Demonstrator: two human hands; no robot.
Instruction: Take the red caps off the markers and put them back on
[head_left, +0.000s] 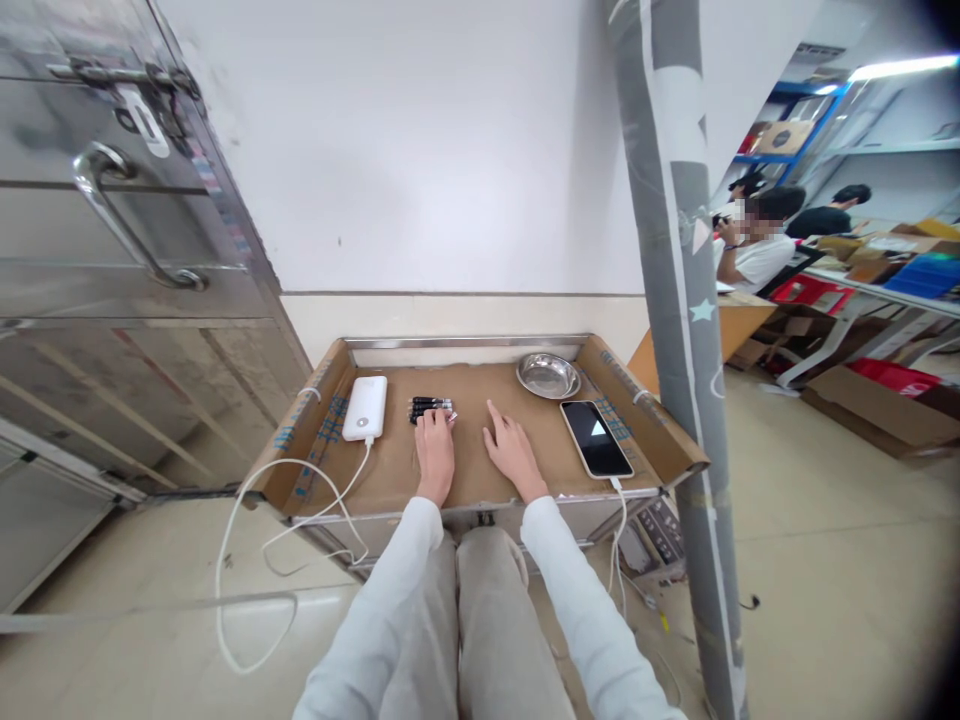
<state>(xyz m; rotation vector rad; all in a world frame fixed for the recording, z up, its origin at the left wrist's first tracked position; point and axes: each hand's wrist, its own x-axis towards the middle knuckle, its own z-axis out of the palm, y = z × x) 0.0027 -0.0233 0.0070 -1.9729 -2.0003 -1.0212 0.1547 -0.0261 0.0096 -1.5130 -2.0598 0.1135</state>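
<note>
Left hand at the black pen-like sticks, right hand unclenched and empty
The left one touches the sticks just ahead, whether gripping cannot be told; the power bank lies to its left, the phone right of the other, the steel bowl ahead and right

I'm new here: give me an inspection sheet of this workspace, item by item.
Surface: brown cardboard, blue print toward both sides.
Things at hand: black sticks, lying side by side.
Clutter: white power bank at left; phone and metal dish at right.
Grips: left hand at the sticks, hold unclear; right hand open, index finger extended.
Cables: white cords at power bank and phone, both hanging past the edge.
Surroundings: metal door left, wall ahead, grey pole right, people beyond.
</note>
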